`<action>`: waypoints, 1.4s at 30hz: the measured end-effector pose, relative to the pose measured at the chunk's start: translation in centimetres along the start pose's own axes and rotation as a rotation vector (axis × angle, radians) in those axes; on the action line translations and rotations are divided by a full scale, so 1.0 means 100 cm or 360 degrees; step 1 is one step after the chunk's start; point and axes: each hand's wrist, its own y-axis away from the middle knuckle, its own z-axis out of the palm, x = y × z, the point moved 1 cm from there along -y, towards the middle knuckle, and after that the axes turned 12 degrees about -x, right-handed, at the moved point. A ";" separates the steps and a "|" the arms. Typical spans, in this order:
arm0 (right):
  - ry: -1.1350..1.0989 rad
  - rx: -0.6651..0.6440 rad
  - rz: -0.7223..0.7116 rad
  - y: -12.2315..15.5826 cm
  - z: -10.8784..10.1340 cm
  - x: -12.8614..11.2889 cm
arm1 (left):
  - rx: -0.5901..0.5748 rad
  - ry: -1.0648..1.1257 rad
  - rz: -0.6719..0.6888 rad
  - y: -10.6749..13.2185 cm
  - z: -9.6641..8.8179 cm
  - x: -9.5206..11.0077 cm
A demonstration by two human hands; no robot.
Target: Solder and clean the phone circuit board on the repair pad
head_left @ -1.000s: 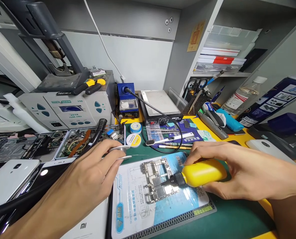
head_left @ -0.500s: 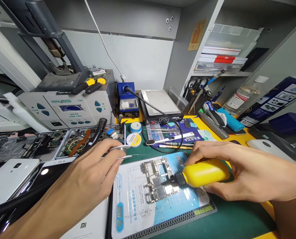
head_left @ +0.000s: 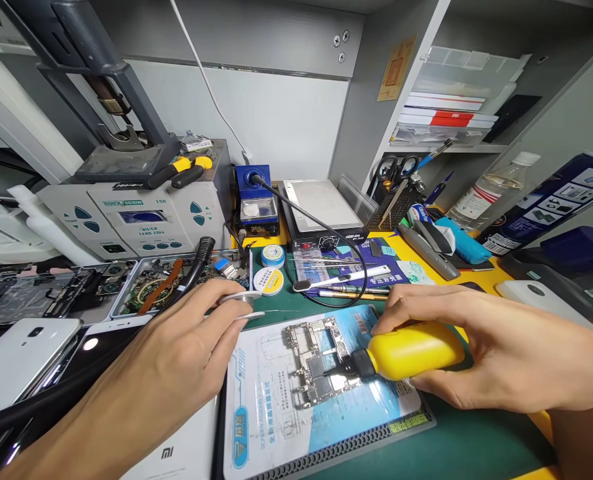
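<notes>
A grey shelf unit (head_left: 286, 33) closes off the back at twelve o'clock, above a yellow tabletop (head_left: 539, 472) with a green mat (head_left: 491, 440) on it. Taking the circuit board (head_left: 319, 385) as the clock's centre, one boxy grey machine (head_left: 106, 230) stands at ten o'clock, bearing one pair of pliers (head_left: 189, 172). One blue-and-white printed sheet (head_left: 346, 427) lies under the board.

Two bare hands are in view. The right hand (head_left: 486, 360), at three o'clock, curls thumb and fingers around one bottle (head_left: 416, 351); the left hand (head_left: 191, 340), at nine, pinches one spool (head_left: 244, 303), its grip partly hidden. Two round tins (head_left: 268, 282) sit at eleven.

The bottle is glossy yellow, tilted, its black nozzle pointing down over the board; whether the tip touches, I cannot tell. The board is silvery, with dark patches and an opening. The spool is pale-rimmed, trailing thin wire towards three o'clock.
</notes>
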 end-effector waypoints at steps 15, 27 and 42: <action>-0.0031 0.0058 0.0009 0.002 0.005 0.008 | 0.0010 0.0040 -0.0007 0.000 0.001 -0.001; 0.0037 0.0039 0.0014 0.004 0.007 0.013 | -0.0002 0.0029 -0.0006 0.002 0.000 -0.002; 0.0040 0.0092 -0.0007 0.005 0.006 0.010 | -0.0007 0.0024 -0.0008 0.002 0.002 -0.003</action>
